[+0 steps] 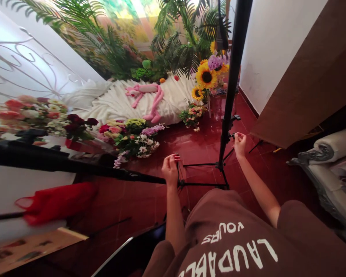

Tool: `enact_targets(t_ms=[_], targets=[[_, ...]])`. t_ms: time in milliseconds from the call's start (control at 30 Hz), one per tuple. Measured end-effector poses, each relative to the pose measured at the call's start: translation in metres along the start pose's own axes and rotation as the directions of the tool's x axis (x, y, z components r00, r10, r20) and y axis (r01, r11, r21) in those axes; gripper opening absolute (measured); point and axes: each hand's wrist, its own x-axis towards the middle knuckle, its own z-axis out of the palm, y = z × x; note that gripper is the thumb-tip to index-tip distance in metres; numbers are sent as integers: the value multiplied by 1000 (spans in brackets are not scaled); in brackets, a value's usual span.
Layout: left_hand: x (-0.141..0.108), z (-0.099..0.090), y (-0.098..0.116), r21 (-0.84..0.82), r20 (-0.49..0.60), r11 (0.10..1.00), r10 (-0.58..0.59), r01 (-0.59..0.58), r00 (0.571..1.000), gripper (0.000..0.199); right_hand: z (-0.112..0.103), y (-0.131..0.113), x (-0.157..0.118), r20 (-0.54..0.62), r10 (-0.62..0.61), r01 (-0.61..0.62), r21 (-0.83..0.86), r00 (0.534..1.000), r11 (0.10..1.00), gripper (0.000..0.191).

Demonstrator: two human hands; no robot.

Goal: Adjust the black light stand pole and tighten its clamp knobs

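Two black light stands rise from the floor in front of me. On the right one, a black pole (233,69) runs up past the top of the view, with a small knob (232,136) on its side. My right hand (240,146) is closed, its fingertips pinched at that knob. The other black pole (112,172) slants away to the left edge. Close to its lower end, my left hand (170,169) is closed in a pinch; a small dark bit shows at the fingertips, too small to name.
Dark red tiles (196,138) cover the floor. Ahead, a white cloth (175,96) carries a pink plush toy (147,92), with flower bunches (138,140) and sunflowers (206,75) around it. An ornate sofa (334,154) stands right; a red bag (57,202) hangs left.
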Motion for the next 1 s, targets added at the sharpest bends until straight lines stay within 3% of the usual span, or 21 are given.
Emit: enact_targets(t_ms=[67,133,200,300,400,467,633,800,867,1000], targets=[[-2,-34,10,130,-185,989,95,-71,978,35,2,10,-20,74,78,-79,10,994,997,33],[-3,-63,16,223,-352,969,182,-106,918,34,4,25,-43,236,151,-147,-34,960,988,32],[-3,-86,15,253,-478,960,234,-123,846,33,4,41,-67,415,209,-182,-105,885,978,33],[5,-113,5,262,-599,957,262,-123,757,32,5,64,-99,573,273,-180,-214,773,960,35],[18,-131,-6,255,-654,961,251,-105,714,39,10,78,-122,673,300,-139,-283,676,949,36],[28,-138,-11,216,-638,969,235,-123,734,45,16,82,-132,709,308,-107,-314,634,943,35],[52,-146,-19,71,-443,982,187,-174,877,60,36,87,-148,788,291,-6,-343,543,939,33],[63,-151,-21,-35,-381,983,151,-178,912,64,69,84,-167,856,304,49,-355,417,933,29],[63,-151,-22,-82,-386,983,123,-167,914,62,92,74,-179,894,311,31,-338,323,941,30],[64,-151,-27,-115,-391,975,130,-188,911,61,154,35,-213,930,362,-135,-353,55,926,33]])
